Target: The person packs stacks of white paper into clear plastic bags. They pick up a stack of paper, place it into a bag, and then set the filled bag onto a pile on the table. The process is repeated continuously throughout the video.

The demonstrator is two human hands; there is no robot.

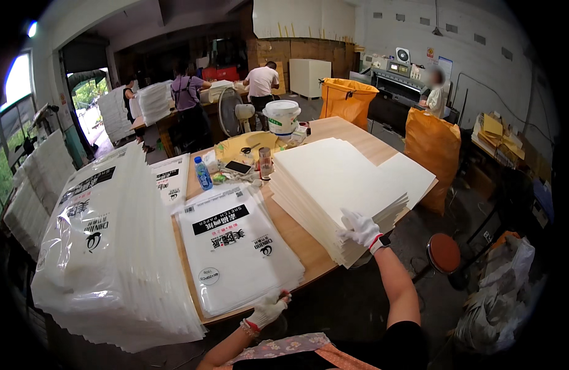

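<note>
My right hand (362,229), in a white knit glove, lies with fingers spread on the near corner of a thick stack of white paper sheets (333,169). The stack is fanned at its edges. My left hand (267,310), also gloved but with bare fingertips, is at the near edge of a pile of printed clear plastic bags (241,265). Its fingers are curled; whether they pinch a bag's edge cannot be made out. Left of it rises a tall stack of filled, shiny plastic packs (121,246).
Behind the bags are a blue-capped bottle (203,174), a phone (238,167), a tumbler (265,163), scissors and a white bucket (282,117). Orange sacks (433,154), a round stool (443,253) and a fan (231,111) stand around the table. Several people work farther back.
</note>
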